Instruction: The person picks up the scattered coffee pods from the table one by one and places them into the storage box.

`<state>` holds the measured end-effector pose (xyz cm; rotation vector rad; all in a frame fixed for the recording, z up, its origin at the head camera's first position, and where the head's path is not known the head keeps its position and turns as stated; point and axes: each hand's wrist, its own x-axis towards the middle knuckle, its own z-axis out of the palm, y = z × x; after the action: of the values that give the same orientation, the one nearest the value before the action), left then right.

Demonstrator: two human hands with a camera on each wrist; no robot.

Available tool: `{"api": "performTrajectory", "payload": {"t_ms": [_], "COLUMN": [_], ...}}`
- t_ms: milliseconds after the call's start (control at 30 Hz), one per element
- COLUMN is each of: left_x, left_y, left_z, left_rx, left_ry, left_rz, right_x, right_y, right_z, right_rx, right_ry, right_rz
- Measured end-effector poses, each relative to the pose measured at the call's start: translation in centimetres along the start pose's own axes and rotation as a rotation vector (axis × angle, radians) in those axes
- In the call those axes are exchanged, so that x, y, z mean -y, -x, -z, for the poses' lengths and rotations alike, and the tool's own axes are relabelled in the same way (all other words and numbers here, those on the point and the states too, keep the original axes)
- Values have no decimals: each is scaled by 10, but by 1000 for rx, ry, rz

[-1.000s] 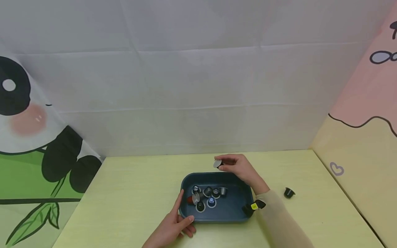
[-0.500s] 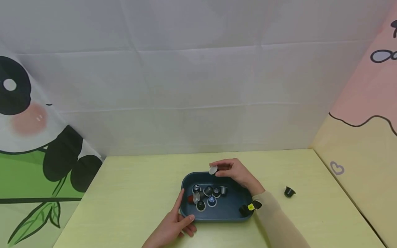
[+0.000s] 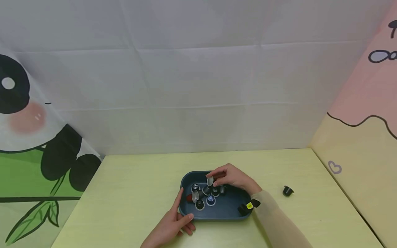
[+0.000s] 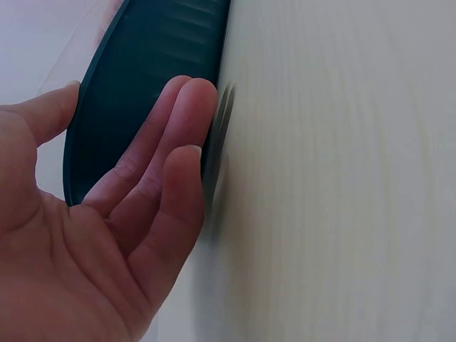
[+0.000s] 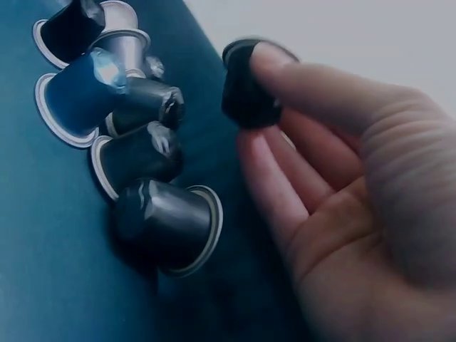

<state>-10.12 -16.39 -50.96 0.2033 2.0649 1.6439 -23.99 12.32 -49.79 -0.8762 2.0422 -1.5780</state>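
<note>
In the head view, my left hand (image 3: 172,223) rests at the front left corner of a dark blue tray (image 3: 227,216). Its index finger lies along the left side, and its thumb touches the front rim. The left wrist view has the loosely bent fingers (image 4: 187,117) beside the outer wall of the tray. Over the tray's far half, my right hand (image 3: 234,179) pinches a black coffee capsule (image 5: 246,92) between thumb and fingers. Its silvery lid faces left in the head view. Below sit several capsules, including a blue one (image 5: 82,92) and a dark grey one (image 5: 167,221).
Alone on the pale yellow table (image 3: 130,193), to the right of the tray, lies another black capsule (image 3: 287,191). A white cloth backdrop (image 3: 192,86) rises behind the table. Printed panels stand at the left and right sides.
My right hand has come down and slightly left, bringing the pinched capsule from beyond the far rim to above the other capsules. The left hand keeps its place on the tray.
</note>
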Motion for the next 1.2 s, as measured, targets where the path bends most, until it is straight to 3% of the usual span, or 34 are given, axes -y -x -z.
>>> {"api": "performTrajectory", "payload": {"t_ms": [133,433,1200], "left_x": [1,1,0], "left_y": [0,0,-1], "left_z": [1,2,0], "left_rx": [5,5,2], "left_ry": [-6,-8,-3], "left_rz": [-10,-9,6], "right_x": [0,5,4], "right_y": [-1,-3,-1], "right_z": [-2,-6,-6], "right_rx": [-7,16,10], "right_ry": [124,241,190], "right_rz": [-28,-73,-100]}}
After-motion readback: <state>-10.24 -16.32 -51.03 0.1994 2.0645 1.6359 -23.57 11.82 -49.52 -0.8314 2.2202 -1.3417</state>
